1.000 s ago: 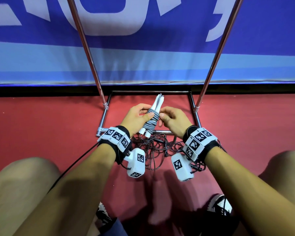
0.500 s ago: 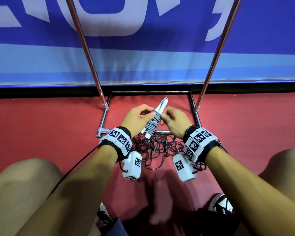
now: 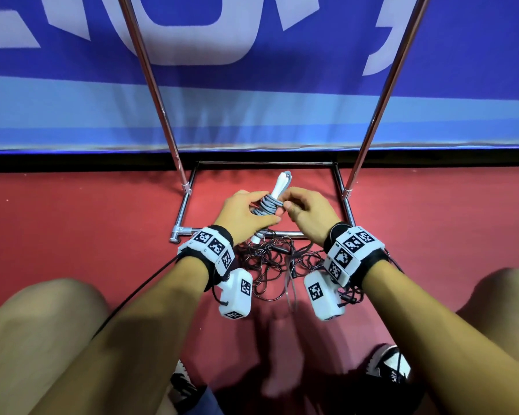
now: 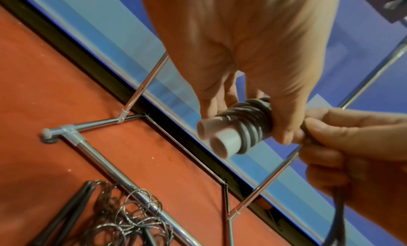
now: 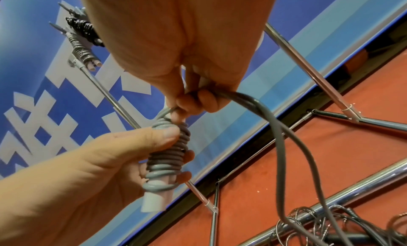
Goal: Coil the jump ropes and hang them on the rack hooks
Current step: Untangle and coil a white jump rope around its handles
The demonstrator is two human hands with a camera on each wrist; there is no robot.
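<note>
Wrapping under way above the rack base: left hand grips the grey jump rope wound round its handles; right hand pinches the loose end; next, probably tucking it, then hanging.

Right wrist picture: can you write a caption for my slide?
Left hand grips the white handles wrapped in grey rope, while the right hand pinches the loose loop.

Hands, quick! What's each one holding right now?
Left hand: grips the grey jump rope bundle, cord wound round its white handles.
Right hand: pinches the loose cord of the same rope.
</note>
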